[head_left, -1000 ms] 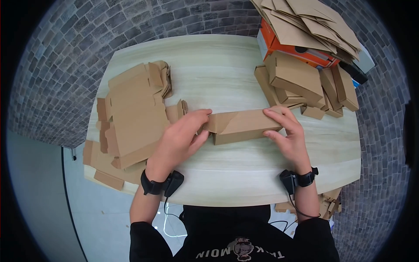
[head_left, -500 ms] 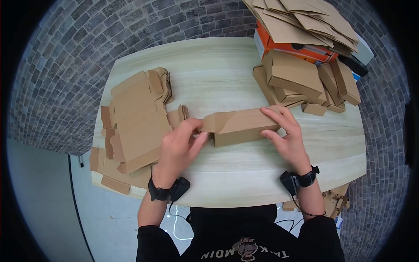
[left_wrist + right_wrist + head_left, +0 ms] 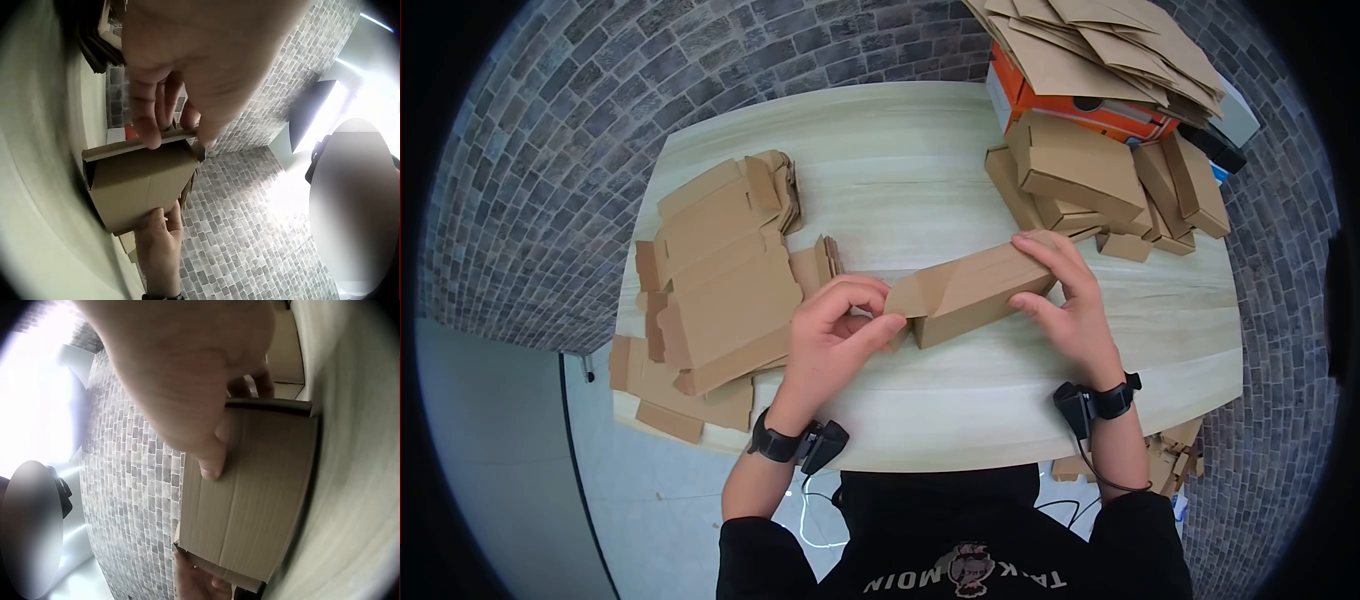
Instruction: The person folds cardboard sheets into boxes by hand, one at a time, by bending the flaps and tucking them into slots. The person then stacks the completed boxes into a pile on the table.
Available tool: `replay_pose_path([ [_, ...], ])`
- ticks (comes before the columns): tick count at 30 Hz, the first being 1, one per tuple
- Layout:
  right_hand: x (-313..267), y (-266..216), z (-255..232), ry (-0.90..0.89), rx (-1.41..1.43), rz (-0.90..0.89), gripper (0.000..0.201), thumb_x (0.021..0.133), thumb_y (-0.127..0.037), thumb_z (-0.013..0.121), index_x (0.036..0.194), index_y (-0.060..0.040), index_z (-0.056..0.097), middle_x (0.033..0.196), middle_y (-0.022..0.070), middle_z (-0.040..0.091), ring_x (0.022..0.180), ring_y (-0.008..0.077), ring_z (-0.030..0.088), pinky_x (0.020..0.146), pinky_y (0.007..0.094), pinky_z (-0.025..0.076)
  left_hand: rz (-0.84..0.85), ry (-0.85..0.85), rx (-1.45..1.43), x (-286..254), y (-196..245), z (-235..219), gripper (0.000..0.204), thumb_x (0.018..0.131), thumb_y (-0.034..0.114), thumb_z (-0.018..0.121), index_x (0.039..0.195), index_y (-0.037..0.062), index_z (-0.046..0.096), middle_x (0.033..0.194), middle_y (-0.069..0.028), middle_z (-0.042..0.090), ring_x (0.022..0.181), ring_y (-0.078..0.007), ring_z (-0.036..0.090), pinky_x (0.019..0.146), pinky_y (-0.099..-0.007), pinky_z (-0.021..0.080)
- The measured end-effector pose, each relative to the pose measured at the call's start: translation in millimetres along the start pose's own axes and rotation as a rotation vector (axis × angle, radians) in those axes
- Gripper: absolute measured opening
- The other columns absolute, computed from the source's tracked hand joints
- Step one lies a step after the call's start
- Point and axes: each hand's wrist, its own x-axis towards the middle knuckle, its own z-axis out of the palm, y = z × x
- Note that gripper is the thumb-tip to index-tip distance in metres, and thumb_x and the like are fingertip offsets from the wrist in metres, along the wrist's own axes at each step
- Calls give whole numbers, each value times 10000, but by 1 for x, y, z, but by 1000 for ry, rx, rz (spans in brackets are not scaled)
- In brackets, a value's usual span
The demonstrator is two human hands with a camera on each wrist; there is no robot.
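Observation:
A long, narrow cardboard box (image 3: 975, 303) stands slantwise on the table (image 3: 880, 420), its right end farther from the body. At its left end, my left hand (image 3: 830, 335) pinches a flap (image 3: 908, 298) between thumb and fingers. The left wrist view shows the fingers over the edge of the box's end (image 3: 137, 184). My right hand (image 3: 1072, 305) grips the other end, fingers over the top and thumb on the near side. In the right wrist view that thumb (image 3: 212, 464) presses on the box's side panel (image 3: 250, 494).
Flattened cardboard blanks (image 3: 730, 290) lie stacked at the left. Several folded boxes (image 3: 1085, 170) are piled at the back right, beside an orange box (image 3: 1025, 95) topped with brown cardboard sheets (image 3: 1110, 50). More cardboard (image 3: 1170, 460) lies below the table's right edge.
The box has turned, its left end coming nearer the body and its right end going away, and has shifted slightly right. Both hands have moved with it, and the left fingers are more curled.

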Motion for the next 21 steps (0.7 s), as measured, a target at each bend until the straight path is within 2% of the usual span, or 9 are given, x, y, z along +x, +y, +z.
replay_pose_path([
  [5,0,-1,0,-27,17,-16,531,719,-72,740,1231,-105,603,1214,112,558,1145,272,523,997,352,403,22,64,86,-5,-2,10,79,872,-21,621,925,-40,566,919,-103,615,759,-124,633,600,-254,576],
  [8,0,0,0,-35,17,-12,538,727,-80,734,1245,-111,592,1239,118,546,1177,272,508,1008,356,394,-55,49,21,-4,5,12,101,918,-3,549,1013,-25,525,845,-106,629,693,-167,657,609,-286,576],
  [9,-1,0,0,-29,18,-12,538,727,-80,734,1245,-111,592,1239,118,546,1177,272,508,1008,356,394,-132,18,-115,-1,6,10,111,920,-7,540,1025,-22,508,861,-117,634,709,-180,665,620,-296,579],
  [10,-1,-1,0,-36,33,15,546,731,-95,733,1256,-117,584,1294,138,499,1218,287,474,1025,371,377,-210,-14,-250,0,7,7,121,922,-11,531,1036,-20,492,877,-128,639,724,-193,672,631,-307,582],
  [12,-3,-1,0,-36,48,43,555,735,-110,732,1267,-124,577,1349,157,453,1258,302,439,1042,386,361,-266,-92,-270,3,6,2,120,919,-17,531,1032,-17,490,874,-126,642,742,-201,676,647,-315,584],
  [14,-6,-1,4,-63,-36,-12,567,746,-152,730,1287,-142,562,1470,211,254,1342,361,314,1079,437,306,-320,-166,-291,4,6,1,119,917,-23,530,1028,-15,489,870,-123,645,759,-209,680,662,-323,586],
  [15,-7,1,6,-60,-37,-12,567,746,-152,730,1287,-142,562,1470,211,254,1342,361,314,1079,437,306,-353,-178,-285,3,7,3,123,916,-25,536,1030,-15,493,887,-118,644,790,-200,678,701,-311,576],
  [17,-8,3,10,-76,-154,-79,577,741,-212,745,1288,-174,565,1510,244,57,1368,434,197,1099,483,259,-387,-194,-278,1,13,7,126,915,-28,541,1033,-15,498,904,-113,642,822,-190,676,740,-299,566],
  [21,-9,-5,17,-44,-185,-120,696,673,-329,815,1303,-209,546,1504,264,-20,1369,481,131,1102,514,239,-353,-275,-172,0,30,17,299,887,-60,557,1174,-1,497,896,-101,659,822,-163,667,775,-285,538],
])
